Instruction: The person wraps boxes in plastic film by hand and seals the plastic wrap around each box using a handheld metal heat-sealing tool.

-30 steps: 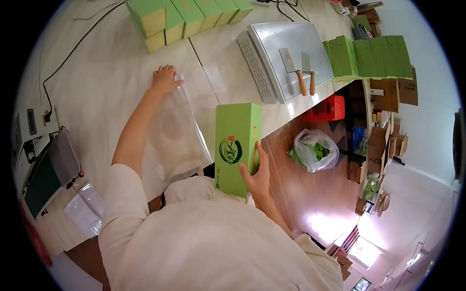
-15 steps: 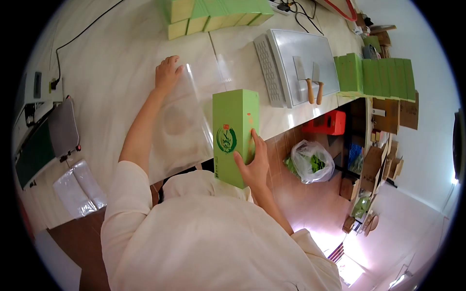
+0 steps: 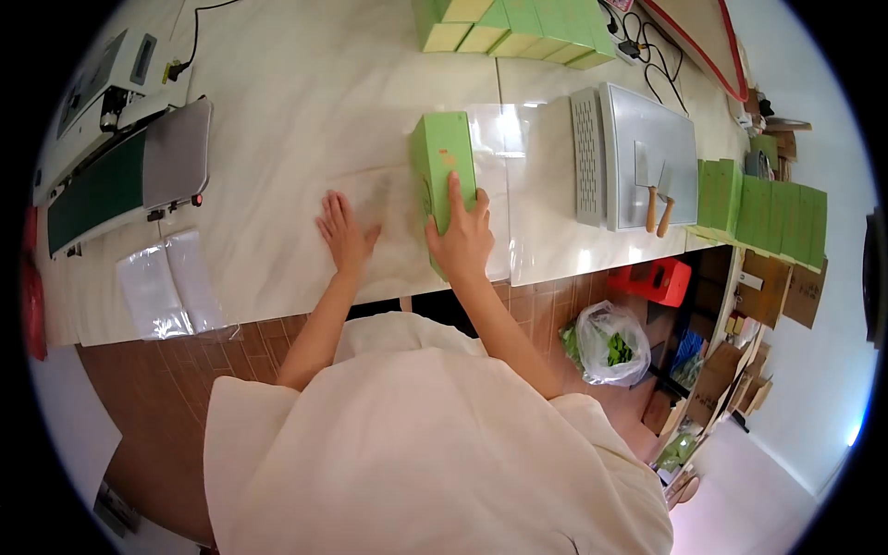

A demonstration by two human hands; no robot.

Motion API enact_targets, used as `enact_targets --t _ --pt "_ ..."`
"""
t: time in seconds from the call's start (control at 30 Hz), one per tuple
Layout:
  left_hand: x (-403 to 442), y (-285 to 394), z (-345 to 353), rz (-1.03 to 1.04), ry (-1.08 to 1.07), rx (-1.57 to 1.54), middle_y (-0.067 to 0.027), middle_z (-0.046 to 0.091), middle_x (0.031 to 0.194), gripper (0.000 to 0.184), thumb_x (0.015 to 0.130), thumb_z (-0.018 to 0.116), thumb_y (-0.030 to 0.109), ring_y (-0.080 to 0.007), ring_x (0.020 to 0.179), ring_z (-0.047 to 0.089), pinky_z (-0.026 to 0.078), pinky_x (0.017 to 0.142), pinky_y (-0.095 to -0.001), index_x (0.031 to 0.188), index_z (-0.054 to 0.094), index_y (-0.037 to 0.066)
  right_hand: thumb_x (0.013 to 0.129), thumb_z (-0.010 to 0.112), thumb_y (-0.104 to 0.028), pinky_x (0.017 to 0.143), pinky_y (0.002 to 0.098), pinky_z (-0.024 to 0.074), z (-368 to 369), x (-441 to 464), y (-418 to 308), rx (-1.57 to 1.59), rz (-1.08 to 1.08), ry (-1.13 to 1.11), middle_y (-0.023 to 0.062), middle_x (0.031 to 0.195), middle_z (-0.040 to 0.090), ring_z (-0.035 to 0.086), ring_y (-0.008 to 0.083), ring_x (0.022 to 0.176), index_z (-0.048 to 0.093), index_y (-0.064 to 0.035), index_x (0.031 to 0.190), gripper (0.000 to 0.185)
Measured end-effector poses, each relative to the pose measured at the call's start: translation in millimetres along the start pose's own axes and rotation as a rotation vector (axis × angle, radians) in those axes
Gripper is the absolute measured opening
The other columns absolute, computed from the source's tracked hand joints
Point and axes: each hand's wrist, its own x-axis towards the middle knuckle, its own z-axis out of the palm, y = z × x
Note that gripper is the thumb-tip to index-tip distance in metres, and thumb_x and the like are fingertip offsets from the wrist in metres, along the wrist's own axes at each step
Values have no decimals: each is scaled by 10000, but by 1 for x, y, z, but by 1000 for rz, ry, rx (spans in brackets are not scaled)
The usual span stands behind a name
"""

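Our right hand [image 3: 464, 242] clasps the green carton [image 3: 435, 166]; with our spread, empty left hand [image 3: 348, 239], we should smooth clear film [image 3: 494, 171] beside that grip.

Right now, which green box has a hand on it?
The lone green box under the right hand; the others stand packed together in the far row and the group at right, untouched.

The right hand [image 3: 465, 239] holds a green box [image 3: 439, 165] near the left hand [image 3: 346, 236]

Brown floor [image 3: 157, 398] under a pale table [image 3: 277, 102]; the wall [image 3: 800, 379] at right seems white.
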Motion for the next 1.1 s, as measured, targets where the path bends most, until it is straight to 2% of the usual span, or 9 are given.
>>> enact_targets --t 0.23,0.4,0.53,0.6,0.7,0.8,0.93,1.0,1.1 --pt "1 0 7 66 -17 24 -199 164 1599 843 881 672 341 -332 1485 152 105 1170 -584 1518 229 10 724 731 -203 719 439 515 23 -2 7 -28 -9 50 257 1293 404 541 390 991 302 -173 1520 904" --pt "3 6 17 292 52 66 -221 269 1544 698 879 656 142 -358 1419 283 256 1140 -541 1501 340 141 736 714 -206 772 480 485 27 -4 8 -40 -34 102 301 1362 369 535 420 1018 273 -155 1532 911" --pt "13 26 -4 309 7 -134 -249 357 1468 726 844 655 32 -357 1366 362 328 1090 -479 1489 323 60 739 713 -213 786 486 478 27 -4 7 -5 5 103 307 1384 361 529 423 1045 276 -155 1529 905" --pt "20 38 -20 -68 -32 -583 -222 399 1442 703 854 657 28 -302 1269 481 430 991 -406 1472 323 36 742 715 -218 808 490 469 26 -3 6 -9 24 76 300 1388 368 523 423 1078 278 -160 1528 901" --pt "31 27 -20 -279 101 -880 -171 554 1282 690 906 652 136 -228 1023 633 506 844 -328 1468 278 -3 738 722 -227 855 484 457 31 -5 10 -20 1 124 291 1394 370 509 421 1106 277 -137 1526 909" --pt "29 6 -32 -374 -171 -876 -107 674 1064 531 948 629 205 -185 838 676 530 751 -296 1385 421 -12 748 700 -245 913 507 441 32 -5 12 -32 -47 206 302 1389 369 518 434 1103 319 -81 1494 853" --pt "-11 -21 -40 -338 -465 -956 -70 708 943 369 968 612 236 -171 801 683 536 738 -298 1238 579 -14 752 721 -180 987 515 403 24 -17 7 44 -135 303 272 1399 370 457 431 1198 345 -95 1478 822" --pt "-26 -18 -60 -443 -652 -860 -72 712 990 245 979 589 201 -157 824 686 537 722 -285 1088 669 -4 757 728 -146 1017 519 384 25 -38 3 248 -355 198 255 1408 364 435 425 1230 377 -87 1439 769" --pt "-29 -14 -71 -450 -639 -839 -79 723 913 217 972 584 166 -140 730 679 528 640 -248 1053 676 -13 734 777 -175 1030 497 378 39 -69 -5 413 -512 21 240 1424 349 421 419 1239 378 -83 1419 798"
